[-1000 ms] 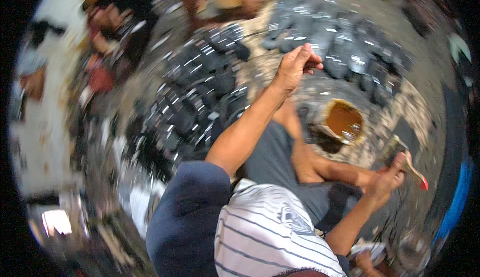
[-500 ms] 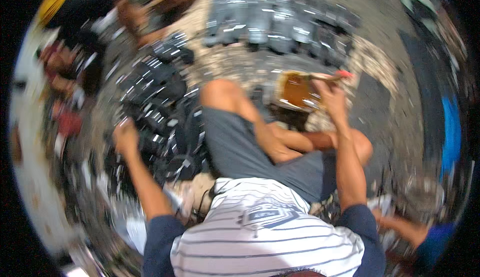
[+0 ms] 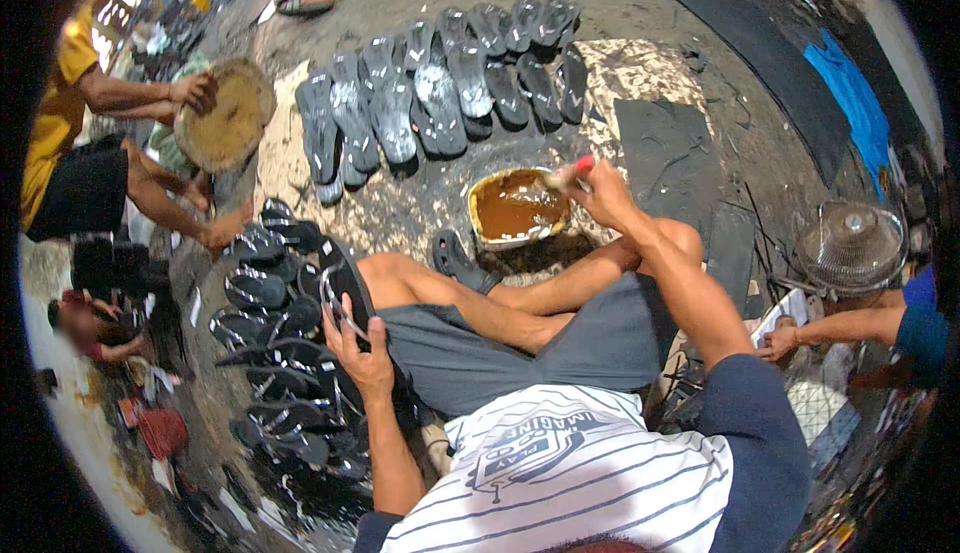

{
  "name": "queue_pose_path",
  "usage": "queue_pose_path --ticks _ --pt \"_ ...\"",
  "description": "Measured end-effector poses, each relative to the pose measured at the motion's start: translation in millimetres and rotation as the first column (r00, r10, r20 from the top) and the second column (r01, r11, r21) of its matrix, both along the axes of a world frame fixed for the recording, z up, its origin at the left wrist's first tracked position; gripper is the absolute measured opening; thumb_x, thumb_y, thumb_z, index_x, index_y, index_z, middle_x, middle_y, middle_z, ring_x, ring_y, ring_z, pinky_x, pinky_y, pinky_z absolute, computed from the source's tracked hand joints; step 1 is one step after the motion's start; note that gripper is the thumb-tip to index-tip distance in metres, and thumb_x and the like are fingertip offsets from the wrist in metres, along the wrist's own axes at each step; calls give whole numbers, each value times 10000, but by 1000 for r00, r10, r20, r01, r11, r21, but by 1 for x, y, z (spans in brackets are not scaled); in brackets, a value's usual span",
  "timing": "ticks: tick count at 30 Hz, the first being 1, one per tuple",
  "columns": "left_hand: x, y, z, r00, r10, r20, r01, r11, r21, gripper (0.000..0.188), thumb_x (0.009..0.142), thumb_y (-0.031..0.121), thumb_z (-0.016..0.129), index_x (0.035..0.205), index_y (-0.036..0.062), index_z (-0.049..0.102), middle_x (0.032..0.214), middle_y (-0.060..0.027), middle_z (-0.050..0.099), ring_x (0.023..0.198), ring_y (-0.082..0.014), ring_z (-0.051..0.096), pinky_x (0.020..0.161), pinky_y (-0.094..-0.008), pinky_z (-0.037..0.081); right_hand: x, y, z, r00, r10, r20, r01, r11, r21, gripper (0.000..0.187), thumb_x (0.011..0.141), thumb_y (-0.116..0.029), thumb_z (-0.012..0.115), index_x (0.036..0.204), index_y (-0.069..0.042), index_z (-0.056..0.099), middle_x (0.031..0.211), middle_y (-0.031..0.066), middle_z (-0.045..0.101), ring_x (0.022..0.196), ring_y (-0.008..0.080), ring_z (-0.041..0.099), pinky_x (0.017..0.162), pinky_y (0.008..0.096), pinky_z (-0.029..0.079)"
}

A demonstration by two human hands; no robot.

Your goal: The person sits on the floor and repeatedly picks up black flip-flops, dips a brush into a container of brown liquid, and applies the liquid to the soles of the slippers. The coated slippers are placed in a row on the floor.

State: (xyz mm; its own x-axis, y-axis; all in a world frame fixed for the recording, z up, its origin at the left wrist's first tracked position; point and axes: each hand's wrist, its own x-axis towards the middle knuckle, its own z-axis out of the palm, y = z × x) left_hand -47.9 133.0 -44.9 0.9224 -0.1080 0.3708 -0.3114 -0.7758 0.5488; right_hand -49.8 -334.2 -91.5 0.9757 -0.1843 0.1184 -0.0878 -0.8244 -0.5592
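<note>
While a person in a yellow shirt (image 3: 55,143) sits at the far left with their hands (image 3: 195,91) on a round tan block (image 3: 228,123), a big pile of black flip-flops (image 3: 258,331) with shiny straps lies on the floor, a bit nearer. At the right edge of that pile is the left hand (image 3: 360,348). It is partly open, with its fingers and thumb spread at the low end of one black flip-flop (image 3: 342,268), which is tilted beside the bent knee; it is hard to tell if the hand grips it or only touches it. Farther ahead, dark, shiny soles (image 3: 395,118) lie close together in rows on a patchy mat (image 3: 640,68). Nearer than the soles sits a bowl (image 3: 517,243) with a yellow rim and wet orange-brown stuff (image 3: 512,211) inside. The right hand (image 3: 606,198) is curled around a brush (image 3: 585,165) with a red end, and the brush is at the right side of the bowl. Next comes a flat dark sheet (image 3: 660,148), then a long black sheet (image 3: 765,73) and a blue cloth (image 3: 848,103). On the far right, a round fan (image 3: 853,245) stands near another person's hand (image 3: 782,339), which is at a white thing (image 3: 790,311).
</note>
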Motion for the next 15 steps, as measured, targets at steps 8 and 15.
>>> queue_pose_path --ticks 8,15 --pt "50 -53 63 702 -675 -228 -187 134 -973 563 1045 324 539 1513 38 411 1273 -93 619 1090 -157 605 920 -339 509 4 46 127 878 -461 129 125 481 868 354 933 -300 734 1120 -2 699 1009 56 724 822 110 644 737 306 521" --pt "20 -148 72 498 -867 -12 -360 -194 -913 576 1058 478 408 1531 154 350 1368 -141 568 1131 -298 637 909 -451 588 17 160 147 713 -27 701 -278 907 318 246 880 -97 737 1110 -47 666 1078 159 670 968 345 652 848 396 523"
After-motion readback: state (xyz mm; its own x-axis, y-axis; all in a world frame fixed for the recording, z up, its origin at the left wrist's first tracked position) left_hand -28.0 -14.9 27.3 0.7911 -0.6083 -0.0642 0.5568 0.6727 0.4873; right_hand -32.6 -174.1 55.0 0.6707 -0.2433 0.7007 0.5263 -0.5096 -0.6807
